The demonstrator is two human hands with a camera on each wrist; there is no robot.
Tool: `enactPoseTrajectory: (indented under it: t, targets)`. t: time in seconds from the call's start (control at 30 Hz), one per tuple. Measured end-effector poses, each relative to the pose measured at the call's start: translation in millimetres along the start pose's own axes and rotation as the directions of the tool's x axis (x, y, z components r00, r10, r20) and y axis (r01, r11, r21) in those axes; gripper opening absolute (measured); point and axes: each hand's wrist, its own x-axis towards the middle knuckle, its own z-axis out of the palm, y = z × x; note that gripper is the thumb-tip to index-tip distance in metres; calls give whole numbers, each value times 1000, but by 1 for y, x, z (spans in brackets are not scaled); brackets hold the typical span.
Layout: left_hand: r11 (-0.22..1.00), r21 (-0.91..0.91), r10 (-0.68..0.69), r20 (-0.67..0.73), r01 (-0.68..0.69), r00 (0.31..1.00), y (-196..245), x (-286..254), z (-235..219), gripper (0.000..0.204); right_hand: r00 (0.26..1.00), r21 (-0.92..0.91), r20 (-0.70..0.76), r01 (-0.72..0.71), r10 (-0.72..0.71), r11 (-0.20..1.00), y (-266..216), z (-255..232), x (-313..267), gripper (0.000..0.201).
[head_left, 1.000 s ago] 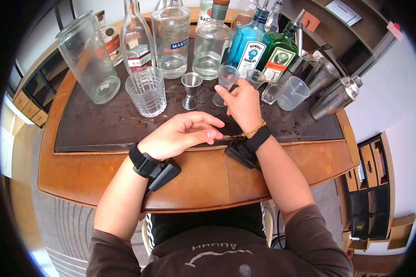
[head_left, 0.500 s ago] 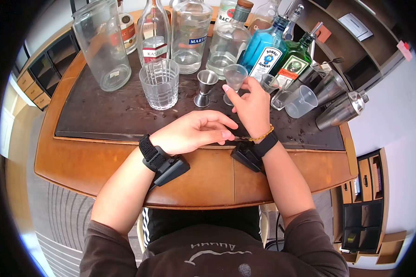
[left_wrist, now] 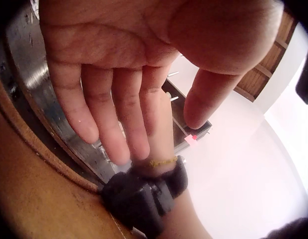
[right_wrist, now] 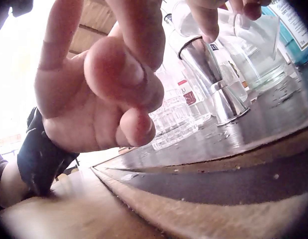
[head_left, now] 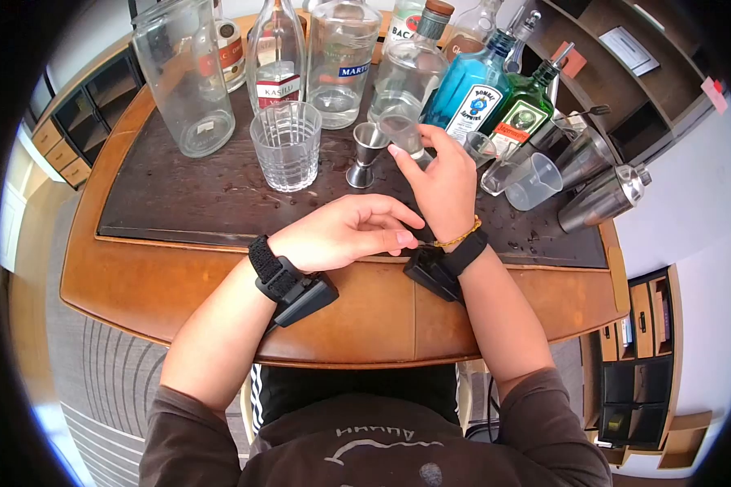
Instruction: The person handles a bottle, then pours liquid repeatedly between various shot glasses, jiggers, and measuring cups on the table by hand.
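My right hand (head_left: 445, 174) pinches a small clear glass (head_left: 404, 136) between thumb and fingers and holds it tilted to the left. Its rim sits right at the mouth of a steel double jigger (head_left: 364, 154), which stands upright on the dark table inlay. From the right wrist view, the glass's clear lip (right_wrist: 187, 21) overlaps the top of the jigger (right_wrist: 213, 82). My left hand (head_left: 341, 231) holds nothing; its fingers are loosely bent, fingertips near the right wrist. The left wrist view shows that palm (left_wrist: 144, 40) with fingers apart from any object.
A cut-glass tumbler (head_left: 286, 150) and a tall mixing jar (head_left: 188, 89) stand left of the jigger. Several bottles, including a blue one (head_left: 467, 93) and a green one (head_left: 518, 114), line the back. A plastic measuring cup (head_left: 534, 182) and steel shaker (head_left: 601, 199) are at right.
The small glass has gone from upright to tilted left toward the jigger, the right hand turning with it. The head view has shifted; the left hand keeps its loose pose.
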Motion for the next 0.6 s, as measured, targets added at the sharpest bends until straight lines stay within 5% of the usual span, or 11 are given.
enactPoseTrajectory:
  t: [0.6]
  targets:
    - [1000, -9, -23, 5, 23, 1000, 2, -2, 0, 32, 993, -210, -81, 73, -92, 975, -4, -2, 0, 35]
